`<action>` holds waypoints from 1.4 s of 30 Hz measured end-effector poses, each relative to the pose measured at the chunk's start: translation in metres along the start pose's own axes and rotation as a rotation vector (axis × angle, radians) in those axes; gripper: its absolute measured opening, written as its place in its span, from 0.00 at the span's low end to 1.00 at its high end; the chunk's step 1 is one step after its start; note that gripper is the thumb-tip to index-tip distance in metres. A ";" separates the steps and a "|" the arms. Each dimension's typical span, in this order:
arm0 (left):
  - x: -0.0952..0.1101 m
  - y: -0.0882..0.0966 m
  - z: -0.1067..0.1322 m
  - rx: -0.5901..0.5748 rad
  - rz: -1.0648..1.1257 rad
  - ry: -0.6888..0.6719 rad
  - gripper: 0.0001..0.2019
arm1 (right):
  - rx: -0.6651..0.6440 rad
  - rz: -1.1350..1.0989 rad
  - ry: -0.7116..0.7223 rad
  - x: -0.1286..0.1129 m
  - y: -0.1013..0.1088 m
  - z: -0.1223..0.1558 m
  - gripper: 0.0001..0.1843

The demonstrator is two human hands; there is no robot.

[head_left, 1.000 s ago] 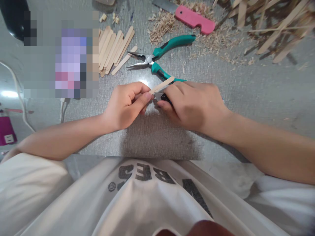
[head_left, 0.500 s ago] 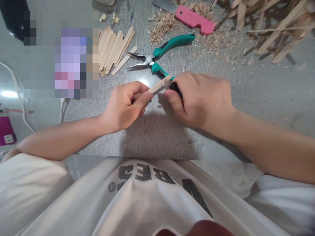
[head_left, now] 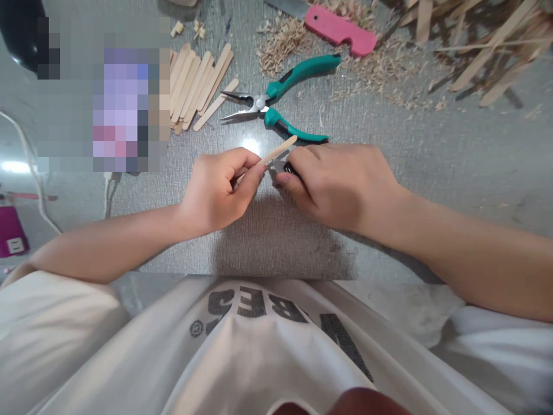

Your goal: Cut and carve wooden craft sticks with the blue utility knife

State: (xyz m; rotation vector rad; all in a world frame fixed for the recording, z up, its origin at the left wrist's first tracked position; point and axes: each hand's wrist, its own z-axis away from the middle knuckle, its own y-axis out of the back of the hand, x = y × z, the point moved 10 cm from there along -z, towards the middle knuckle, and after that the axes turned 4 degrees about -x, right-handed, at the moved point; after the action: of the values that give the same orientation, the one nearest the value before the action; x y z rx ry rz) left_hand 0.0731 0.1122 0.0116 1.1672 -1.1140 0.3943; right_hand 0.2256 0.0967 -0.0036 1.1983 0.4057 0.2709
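Between thumb and fingers, my left hand (head_left: 224, 187) pinches a wooden craft stick (head_left: 280, 150), which slants up to the right. My right hand (head_left: 341, 181) is closed around a utility knife (head_left: 290, 168) with a black handle end. Its short grey blade lies at the lower edge of the stick, close to my left thumb. Most of the knife's handle is hidden in my right fist. Just beyond both hands, needle-nose pliers (head_left: 283, 89) with green handles lie spread on the table.
Several craft sticks (head_left: 196, 86) lie in a pile at the back left, beside a blurred-out patch. A pink-handled folding saw (head_left: 339, 31) rests among wood shavings (head_left: 283, 49). Split wood strips (head_left: 488, 52) fill the back right. A white cable (head_left: 32, 155) runs along the left.
My right hand has moved left and slightly down with the knife, bringing the blade along the stick toward my left thumb. The pliers' lower handle is now uncovered.
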 end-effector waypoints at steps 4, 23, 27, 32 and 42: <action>0.004 -0.002 0.003 -0.003 -0.072 -0.056 0.14 | -0.033 -0.023 0.008 -0.001 -0.002 -0.001 0.33; 0.009 -0.003 0.005 -0.002 -0.298 -0.111 0.15 | -0.115 -0.086 0.016 0.000 -0.002 -0.003 0.31; 0.010 -0.004 0.005 -0.025 -0.320 -0.101 0.15 | -0.137 -0.106 0.004 0.001 -0.001 -0.004 0.32; 0.008 -0.005 0.003 -0.059 -0.330 -0.035 0.17 | -0.209 -0.109 -0.021 0.001 -0.003 -0.003 0.34; -0.003 0.002 -0.009 -0.069 -0.128 0.098 0.16 | -0.138 -0.051 -0.013 -0.001 0.000 -0.001 0.33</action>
State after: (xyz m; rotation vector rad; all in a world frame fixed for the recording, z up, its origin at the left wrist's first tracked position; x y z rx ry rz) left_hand 0.0746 0.1212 0.0105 1.1391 -0.9557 0.3085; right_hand 0.2241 0.0972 -0.0035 1.0529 0.3996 0.2427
